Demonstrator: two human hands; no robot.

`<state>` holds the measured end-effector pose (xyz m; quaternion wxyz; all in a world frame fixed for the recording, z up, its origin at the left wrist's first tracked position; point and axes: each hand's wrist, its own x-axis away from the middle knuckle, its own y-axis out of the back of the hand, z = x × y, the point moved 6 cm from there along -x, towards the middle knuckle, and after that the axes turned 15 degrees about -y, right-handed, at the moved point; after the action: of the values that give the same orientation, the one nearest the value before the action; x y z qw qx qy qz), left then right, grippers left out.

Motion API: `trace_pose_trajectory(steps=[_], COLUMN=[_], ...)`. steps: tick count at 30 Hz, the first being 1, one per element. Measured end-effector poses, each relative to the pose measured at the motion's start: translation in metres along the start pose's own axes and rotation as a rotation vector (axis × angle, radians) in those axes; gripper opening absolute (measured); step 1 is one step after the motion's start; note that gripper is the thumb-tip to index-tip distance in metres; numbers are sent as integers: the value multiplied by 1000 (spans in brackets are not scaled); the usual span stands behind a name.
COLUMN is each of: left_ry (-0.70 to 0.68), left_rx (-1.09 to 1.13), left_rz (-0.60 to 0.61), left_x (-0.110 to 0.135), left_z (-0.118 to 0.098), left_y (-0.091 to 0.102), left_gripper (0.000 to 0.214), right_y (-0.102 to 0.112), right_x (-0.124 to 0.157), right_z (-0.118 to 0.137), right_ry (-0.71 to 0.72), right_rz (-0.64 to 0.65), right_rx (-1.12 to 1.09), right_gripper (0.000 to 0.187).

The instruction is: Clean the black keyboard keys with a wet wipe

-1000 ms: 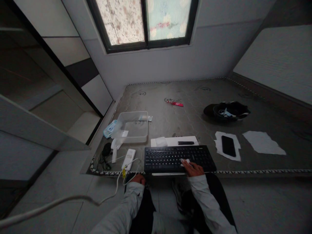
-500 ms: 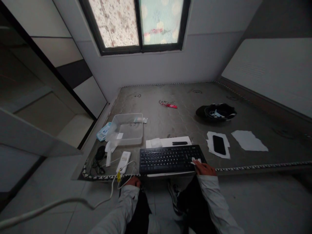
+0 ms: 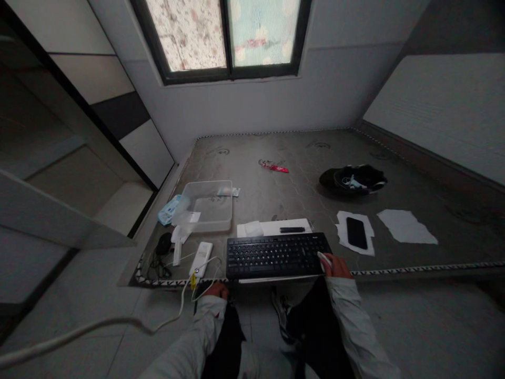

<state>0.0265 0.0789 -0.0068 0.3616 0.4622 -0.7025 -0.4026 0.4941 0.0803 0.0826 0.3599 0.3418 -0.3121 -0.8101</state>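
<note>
- Bare grey mattress [image 3: 252, 158] on a tiled floor, quilted in a honeycomb pattern, its near edge bound in black-and-white zigzag tape, beneath a dark-framed window [image 3: 224, 39] of frosted, patterned glass;
- Person in a pale, creased jacket sleeve [image 3: 355, 326] and dark trousers sits at the near edge;
- Black keyboard [image 3: 278, 256] lies flat at the near edge, its small top-right logo too small to read;
- Right hand [image 3: 336, 266] half closed, fingers curled on a small white object [image 3: 323, 260] at the keyboard's near right corner, just beside its keys; the object's kind cannot be told;
- Left hand [image 3: 216, 290] lies low at the mattress edge, mostly hidden, its grip unclear; nearest are a white cable [image 3: 182, 300] and a yellow tag [image 3: 193, 282];
- Clear ribbed plastic tub [image 3: 207, 208] stands far left of the keyboard;
- Black dome-shaped bag or cap [image 3: 352, 180] sits far right;
- Black smartphone [image 3: 356, 233] rests on torn white paper [image 3: 344, 234], right of the keyboard;
- Black corded mouse [image 3: 163, 243] lies at left;
- Red wrapper [image 3: 274, 167] lies farthest;
</note>
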Motion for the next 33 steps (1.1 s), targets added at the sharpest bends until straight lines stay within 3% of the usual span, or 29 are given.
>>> trace_pose_trajectory(steps=[4,11,16,21,26,33], left_ry=[-22,-48,-57,-40,-38,-75], left_rx=[34,78,75,54,40,19], left_rz=[11,14,8,-1,7,-23], left_x=[-1,-3,-1,2,0,0], left_z=[1,1,0,-2,1,2], left_y=[0,1,2,5,3,0], left_gripper=[22,23,24,24,23,24], right_y=[-10,-35,-37,-43,-42,-45], right_x=[-3,-2,10,10,-7,-55], right_z=[3,2,1,-2,8,27], right_ry=[-1,30,88,122,50,-25], right_rz=[14,10,-41,19,11,2], right_rx=[-25,28,32,84,88,19], right_gripper=[54,42,39,42,47,40])
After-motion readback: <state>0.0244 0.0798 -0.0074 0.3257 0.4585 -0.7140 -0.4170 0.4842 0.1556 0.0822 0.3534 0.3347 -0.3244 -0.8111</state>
